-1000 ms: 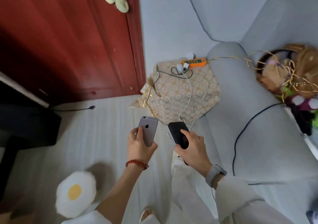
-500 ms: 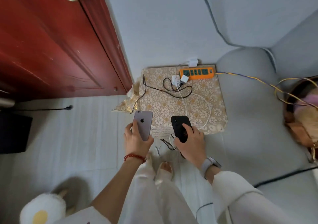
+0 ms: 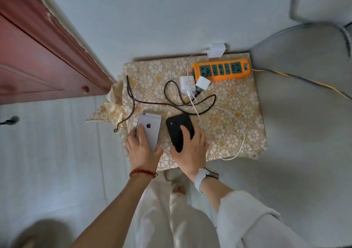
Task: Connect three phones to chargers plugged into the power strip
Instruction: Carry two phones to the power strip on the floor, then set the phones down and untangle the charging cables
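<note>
My left hand (image 3: 141, 148) grips a silver phone (image 3: 150, 128), back side up, over the near left part of a floral-patterned table (image 3: 238, 118). My right hand (image 3: 191, 148) holds a black phone (image 3: 179, 129) just to the right of it. An orange power strip (image 3: 222, 69) lies at the table's far right. Two white charger bricks (image 3: 187, 83) (image 3: 202, 83) sit beside its left end, and a third white charger (image 3: 217, 49) sits behind it. A dark braided cable (image 3: 171, 103) and a white cable (image 3: 236, 118) trail across the cloth.
A red door (image 3: 38, 61) stands to the left. A grey sofa armrest (image 3: 304, 95) flanks the table on the right. The strip's yellow-blue cord (image 3: 304, 79) runs over the armrest. My legs in white trousers (image 3: 171, 219) are below.
I have stepped closer and the view has tilted down. Both hands have carried the phones forward and down over the table's near edge.
</note>
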### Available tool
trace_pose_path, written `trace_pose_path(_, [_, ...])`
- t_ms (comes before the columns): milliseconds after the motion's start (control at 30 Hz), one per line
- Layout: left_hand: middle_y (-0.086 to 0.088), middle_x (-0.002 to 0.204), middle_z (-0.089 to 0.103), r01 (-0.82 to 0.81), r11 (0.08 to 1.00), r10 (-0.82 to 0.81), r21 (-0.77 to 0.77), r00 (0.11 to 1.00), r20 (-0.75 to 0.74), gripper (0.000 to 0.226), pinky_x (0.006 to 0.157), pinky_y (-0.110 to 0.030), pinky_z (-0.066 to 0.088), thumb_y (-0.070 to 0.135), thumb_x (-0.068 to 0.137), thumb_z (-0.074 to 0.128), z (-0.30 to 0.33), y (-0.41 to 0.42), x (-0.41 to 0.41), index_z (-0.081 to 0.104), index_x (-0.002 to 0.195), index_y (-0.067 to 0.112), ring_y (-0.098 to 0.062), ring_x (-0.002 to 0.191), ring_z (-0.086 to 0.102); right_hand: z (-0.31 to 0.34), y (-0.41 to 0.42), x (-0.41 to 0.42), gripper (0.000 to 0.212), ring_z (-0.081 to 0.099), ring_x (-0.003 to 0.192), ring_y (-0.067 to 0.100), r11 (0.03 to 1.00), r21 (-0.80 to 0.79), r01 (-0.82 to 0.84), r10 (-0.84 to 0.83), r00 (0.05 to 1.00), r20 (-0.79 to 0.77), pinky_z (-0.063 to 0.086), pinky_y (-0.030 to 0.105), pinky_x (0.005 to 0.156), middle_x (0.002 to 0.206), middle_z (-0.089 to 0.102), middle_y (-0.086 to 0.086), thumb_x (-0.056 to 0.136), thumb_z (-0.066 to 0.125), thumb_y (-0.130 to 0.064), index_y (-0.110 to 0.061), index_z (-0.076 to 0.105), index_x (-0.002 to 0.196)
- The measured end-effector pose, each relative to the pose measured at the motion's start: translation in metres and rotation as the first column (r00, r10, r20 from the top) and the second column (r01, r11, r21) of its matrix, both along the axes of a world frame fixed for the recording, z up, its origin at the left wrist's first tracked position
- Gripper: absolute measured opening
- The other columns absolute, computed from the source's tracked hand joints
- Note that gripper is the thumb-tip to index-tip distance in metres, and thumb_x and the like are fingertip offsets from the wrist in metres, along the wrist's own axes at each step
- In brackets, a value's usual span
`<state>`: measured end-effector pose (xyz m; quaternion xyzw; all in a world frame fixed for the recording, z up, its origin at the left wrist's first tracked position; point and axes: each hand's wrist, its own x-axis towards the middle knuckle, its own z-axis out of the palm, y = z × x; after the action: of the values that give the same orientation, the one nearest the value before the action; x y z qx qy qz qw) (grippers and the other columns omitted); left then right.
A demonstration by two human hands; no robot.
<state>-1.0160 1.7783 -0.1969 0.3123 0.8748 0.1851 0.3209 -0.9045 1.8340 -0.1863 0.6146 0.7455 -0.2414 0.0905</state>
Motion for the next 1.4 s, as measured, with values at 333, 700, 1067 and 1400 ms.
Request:
trace_pose_path(333, [-0.025,0.132,0.045,-0.005,0.984,-0.016,-0.180,0.993,-0.113,0.081,0.089,-0.059,0.039,0.017,0.065,0.073,-0.007,0.009,0.015,0.035,0.135,0.003,-0.046,0.118,0.042,-0.006,0.010,0.002,0.061,0.037,0.125,0.036,0.999,-0.040,-0.034,0.034,0.999,0.002,0.040,0.048,0.098,0.141,0.036,0.017,0.082,0.060,-0.039,-0.024,0.036,0.136])
trace_pose_path(700, [-0.015,0.139,0.032,-0.130,0.944,0.092,-0.302,0.987,-0.134,0.067,0.096,-0.054,0.034,0.026,0.078,0.061,0.008,0.023,0.034,0.030,0.136,0.012,-0.037,0.124,0.030,0.014,0.062,0.051,0.032,0.056,0.099,0.025,0.946,-0.105,-0.307,0.262,0.914,-0.310,0.053,0.032,0.070,0.120,0.051,0.011,0.091,0.043,-0.010,-0.009,0.049,0.122])
trace_pose_path(1067, [-0.018,0.109,0.060,-0.158,0.980,0.149,0.119,0.986,0.080,0.035,0.084,-0.042,0.051,-0.006,0.078,0.050,0.027,0.038,0.114,0.059,0.111,0.002,-0.033,0.098,0.057,0.013,0.095,0.070,0.016,0.055,0.064,0.014,0.851,-0.500,-0.160,-0.046,0.926,-0.375,0.038,0.020,0.058,0.075,0.066,0.006,0.088,0.057,-0.013,-0.001,0.066,0.093])
trace_pose_path(1400, [0.001,0.067,0.071,-0.408,0.901,0.348,-0.148,0.475,0.808,0.019,0.069,-0.030,0.059,0.008,0.094,0.042,0.062,0.024,0.107,0.060,0.087,0.007,-0.016,0.069,0.070,0.070,0.135,0.059,0.015,0.062,0.078,0.017,0.555,-0.832,0.019,-0.709,0.533,-0.461,0.054,0.028,0.075,0.085,0.065,0.006,0.089,0.053,-0.009,-0.006,0.063,0.100])
